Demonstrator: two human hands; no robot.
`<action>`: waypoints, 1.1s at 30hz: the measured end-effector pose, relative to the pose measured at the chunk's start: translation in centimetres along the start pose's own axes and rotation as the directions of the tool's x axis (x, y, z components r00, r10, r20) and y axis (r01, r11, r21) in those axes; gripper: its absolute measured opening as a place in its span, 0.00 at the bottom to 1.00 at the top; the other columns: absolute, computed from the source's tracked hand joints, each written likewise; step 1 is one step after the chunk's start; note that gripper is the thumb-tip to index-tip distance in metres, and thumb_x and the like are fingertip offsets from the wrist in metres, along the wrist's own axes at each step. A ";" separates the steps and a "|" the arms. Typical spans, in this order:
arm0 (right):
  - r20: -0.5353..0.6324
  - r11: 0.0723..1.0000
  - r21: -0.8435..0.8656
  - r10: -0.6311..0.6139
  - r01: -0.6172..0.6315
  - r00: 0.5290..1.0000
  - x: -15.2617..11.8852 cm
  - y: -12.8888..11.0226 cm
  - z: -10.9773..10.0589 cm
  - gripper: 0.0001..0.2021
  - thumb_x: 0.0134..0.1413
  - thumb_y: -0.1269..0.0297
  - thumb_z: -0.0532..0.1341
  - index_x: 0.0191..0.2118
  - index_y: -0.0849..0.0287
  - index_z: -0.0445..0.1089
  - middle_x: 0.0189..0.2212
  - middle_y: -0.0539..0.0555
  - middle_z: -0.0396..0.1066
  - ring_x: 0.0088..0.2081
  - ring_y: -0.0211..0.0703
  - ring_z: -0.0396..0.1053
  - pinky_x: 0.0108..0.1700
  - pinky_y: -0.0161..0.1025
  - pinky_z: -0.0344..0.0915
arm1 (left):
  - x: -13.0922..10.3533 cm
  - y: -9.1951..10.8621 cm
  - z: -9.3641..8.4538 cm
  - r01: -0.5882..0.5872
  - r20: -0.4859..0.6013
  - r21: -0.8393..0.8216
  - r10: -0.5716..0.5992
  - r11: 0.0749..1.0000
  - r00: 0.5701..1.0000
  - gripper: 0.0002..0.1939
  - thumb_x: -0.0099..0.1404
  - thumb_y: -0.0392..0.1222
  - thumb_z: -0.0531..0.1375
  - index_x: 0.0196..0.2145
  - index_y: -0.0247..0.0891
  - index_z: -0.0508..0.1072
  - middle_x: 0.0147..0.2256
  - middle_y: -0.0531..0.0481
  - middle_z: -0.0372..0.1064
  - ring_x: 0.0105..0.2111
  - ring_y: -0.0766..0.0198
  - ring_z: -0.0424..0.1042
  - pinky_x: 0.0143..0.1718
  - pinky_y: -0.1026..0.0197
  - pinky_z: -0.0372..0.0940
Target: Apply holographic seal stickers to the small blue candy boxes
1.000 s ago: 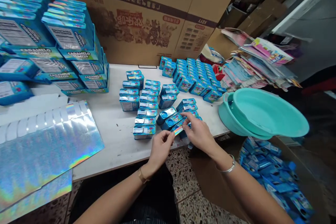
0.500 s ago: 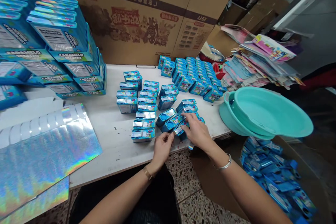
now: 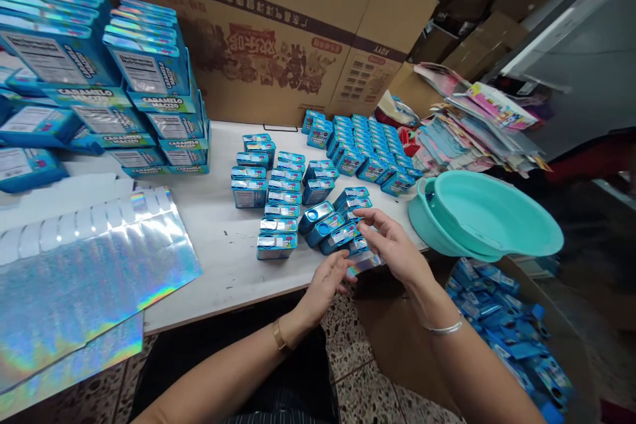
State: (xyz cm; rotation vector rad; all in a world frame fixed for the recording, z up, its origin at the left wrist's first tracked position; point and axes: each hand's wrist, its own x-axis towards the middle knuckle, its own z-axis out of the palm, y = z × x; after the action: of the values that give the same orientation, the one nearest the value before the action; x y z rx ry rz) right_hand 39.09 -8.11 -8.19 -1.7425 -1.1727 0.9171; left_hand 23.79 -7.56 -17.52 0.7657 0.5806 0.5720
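Note:
A shiny holographic sticker strip [image 3: 365, 264] stretches between my two hands over the table's front edge. At its left end, the fingertips of my left hand [image 3: 325, 283] are closed on it. My right hand [image 3: 397, 248] holds the other end, with thumb and index finger bent above it. Just behind the strip stands a small blue candy box [image 3: 340, 236], a silvery sticker on its top. Beside it are blue boxes with a bare round top, such as this box [image 3: 318, 213]. Rows of stickered boxes [image 3: 277, 243] stand to the left.
Holographic sticker sheets [image 3: 99, 278] lie at the left, before stacked display boxes [image 3: 149, 69]. A large carton [image 3: 278, 33] walls the back. Turquoise basins [image 3: 491, 212] stand right, above a carton of loose blue boxes [image 3: 511, 331]. More blue boxes [image 3: 370, 162] fill the back right.
My hands have moved off the sticker on the front blue box and slightly right. The strip that hung below my right hand is now between both hands. The view has shifted a little.

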 end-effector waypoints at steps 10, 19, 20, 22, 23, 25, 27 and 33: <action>0.128 0.998 0.062 -0.014 0.006 0.992 1.6 0.5 0.8 0.24 0.48 0.55 0.67 0.52 0.55 0.69 0.43 0.53 0.69 0.31 0.36 0.63 0.35 0.37 0.64 | 1.0 0.6 -0.8 -0.176 -0.212 0.076 0.188 0.982 0.959 0.23 0.56 0.62 0.65 0.25 0.38 0.69 0.21 0.55 0.64 0.22 0.68 0.63 0.27 0.64 0.59; 0.157 0.989 -0.082 -0.112 0.126 0.981 5.6 2.4 2.5 0.25 0.49 0.68 0.60 0.56 0.55 0.65 0.47 0.55 0.64 0.29 0.33 0.63 0.29 0.34 0.65 | 3.2 0.8 -1.4 -0.295 -0.448 0.258 0.385 0.920 0.807 0.18 0.62 0.57 0.61 0.27 0.39 0.69 0.23 0.56 0.62 0.23 0.67 0.62 0.27 0.65 0.60; 0.158 0.985 -0.100 -0.121 0.138 0.980 5.9 2.6 2.6 0.26 0.49 0.69 0.59 0.56 0.55 0.65 0.47 0.55 0.64 0.28 0.32 0.62 0.29 0.34 0.65 | 3.2 0.7 -1.4 -0.294 -0.454 0.275 0.393 0.915 0.800 0.18 0.62 0.57 0.61 0.27 0.40 0.69 0.23 0.56 0.62 0.24 0.67 0.62 0.27 0.65 0.60; 0.169 0.980 -0.122 -0.136 0.158 0.976 6.3 3.0 2.7 0.26 0.49 0.71 0.58 0.57 0.56 0.65 0.47 0.55 0.63 0.28 0.32 0.62 0.29 0.34 0.64 | 3.3 0.5 -1.4 -0.286 -0.461 0.305 0.404 0.908 0.790 0.16 0.64 0.56 0.60 0.28 0.40 0.69 0.23 0.56 0.62 0.24 0.66 0.62 0.28 0.65 0.60; 0.178 0.978 -0.128 -0.142 0.166 0.974 6.5 3.1 2.7 0.26 0.49 0.71 0.58 0.57 0.56 0.64 0.47 0.55 0.63 0.28 0.32 0.63 0.30 0.34 0.64 | 3.3 0.4 -1.4 -0.282 -0.465 0.322 0.410 0.904 0.785 0.16 0.64 0.55 0.59 0.29 0.40 0.69 0.23 0.56 0.61 0.24 0.66 0.63 0.28 0.64 0.60; 0.198 0.973 -0.141 -0.153 0.183 0.968 6.8 3.2 2.6 0.26 0.49 0.72 0.57 0.57 0.56 0.64 0.48 0.55 0.63 0.29 0.32 0.64 0.31 0.35 0.64 | 3.4 0.3 -1.4 -0.273 -0.470 0.359 0.426 0.892 0.773 0.15 0.66 0.54 0.58 0.30 0.40 0.69 0.23 0.56 0.62 0.25 0.66 0.63 0.29 0.64 0.60; 0.211 0.966 -0.158 -0.171 0.206 0.962 7.1 3.3 2.7 0.26 0.49 0.73 0.57 0.57 0.55 0.64 0.48 0.55 0.63 0.29 0.32 0.64 0.32 0.35 0.64 | 3.5 0.1 -1.3 -0.268 -0.482 0.391 0.444 0.880 0.756 0.15 0.66 0.54 0.57 0.30 0.40 0.69 0.24 0.55 0.62 0.26 0.65 0.63 0.30 0.64 0.59; 0.199 0.956 -0.176 -0.201 0.236 0.959 7.6 4.1 3.2 0.25 0.50 0.74 0.57 0.56 0.54 0.65 0.46 0.53 0.64 0.28 0.32 0.64 0.31 0.35 0.64 | 4.6 -0.6 -1.7 -0.283 -0.555 0.352 0.442 0.892 0.705 0.19 0.66 0.58 0.57 0.29 0.39 0.68 0.24 0.55 0.62 0.26 0.65 0.62 0.30 0.64 0.59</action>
State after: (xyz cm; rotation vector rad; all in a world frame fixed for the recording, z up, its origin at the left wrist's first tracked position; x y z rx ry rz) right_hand 39.99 -1.12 -14.11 -1.6659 -1.5896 0.8588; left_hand 25.99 -4.08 -20.19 0.9324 1.1467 1.1707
